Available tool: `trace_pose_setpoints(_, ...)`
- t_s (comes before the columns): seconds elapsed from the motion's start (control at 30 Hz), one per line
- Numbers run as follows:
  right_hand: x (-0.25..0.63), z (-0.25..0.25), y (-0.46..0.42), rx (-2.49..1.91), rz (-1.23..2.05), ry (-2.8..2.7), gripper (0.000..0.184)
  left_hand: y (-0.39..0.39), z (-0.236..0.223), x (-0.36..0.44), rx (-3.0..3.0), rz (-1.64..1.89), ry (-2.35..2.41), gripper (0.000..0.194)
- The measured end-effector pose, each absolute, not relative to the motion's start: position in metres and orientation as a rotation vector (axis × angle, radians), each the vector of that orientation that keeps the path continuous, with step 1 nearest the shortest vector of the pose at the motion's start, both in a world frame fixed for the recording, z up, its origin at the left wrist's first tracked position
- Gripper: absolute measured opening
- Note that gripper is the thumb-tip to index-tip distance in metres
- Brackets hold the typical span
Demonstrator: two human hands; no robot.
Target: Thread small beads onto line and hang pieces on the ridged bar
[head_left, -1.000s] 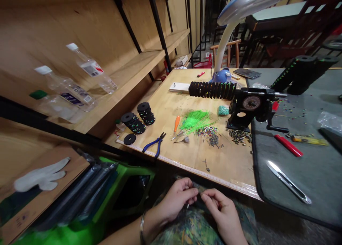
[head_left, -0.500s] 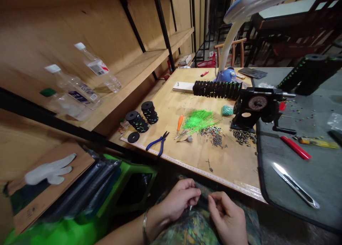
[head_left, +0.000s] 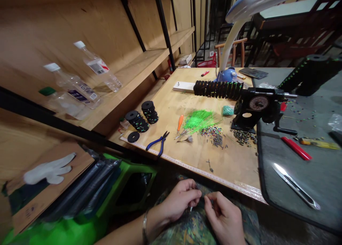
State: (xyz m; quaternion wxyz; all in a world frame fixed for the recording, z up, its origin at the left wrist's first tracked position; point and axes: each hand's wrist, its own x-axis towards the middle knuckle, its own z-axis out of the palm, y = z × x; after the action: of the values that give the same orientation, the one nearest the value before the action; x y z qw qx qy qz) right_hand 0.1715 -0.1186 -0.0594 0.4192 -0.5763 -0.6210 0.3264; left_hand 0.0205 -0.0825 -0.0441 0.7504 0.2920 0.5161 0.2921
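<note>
My left hand (head_left: 184, 199) is closed in a pinch above my lap, thumb against the forefinger. A small white tip (head_left: 191, 209) pokes out below its fingers; the rest of that thing is hidden. Just to the right, my right hand (head_left: 223, 214) is also pinched, its fingertips close to the left thumb. Whatever lies between its fingers is too small to make out. Nearest on the table is a small dark metal piece with a thin wire (head_left: 210, 166). Behind it are a heap of tiny metal parts (head_left: 217, 141), coloured beads (head_left: 210, 131) and bright green strands (head_left: 200, 119).
Blue-handled pliers (head_left: 157, 144), black foam spools (head_left: 149, 112) and an orange-handled tool (head_left: 180, 122) lie left on the table (head_left: 187, 161). A hand-cranked winder (head_left: 247, 109) stands behind. On the grey mat (head_left: 280, 180) are a red-handled thing (head_left: 296, 148) and a silver cutter (head_left: 296, 188).
My right hand has moved slightly left, bringing its fingertips closer to my left hand. My left hand stays almost in place, still pinched.
</note>
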Motion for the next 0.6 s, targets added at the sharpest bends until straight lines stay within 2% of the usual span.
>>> trace_pose_setpoints(0.33, 0.175, -0.063, -0.118, -1.424, 0.569, -1.737, 0.026, -0.082, -0.034, 0.023, 0.790, 0.634, 1.146, 0.033)
trace_pose_setpoints(0.6, 0.174, -0.063, -0.120, -1.416, 0.594, -1.750, 0.026, -0.083, -0.038, 0.021, 0.694, 0.639, 1.145, 0.032)
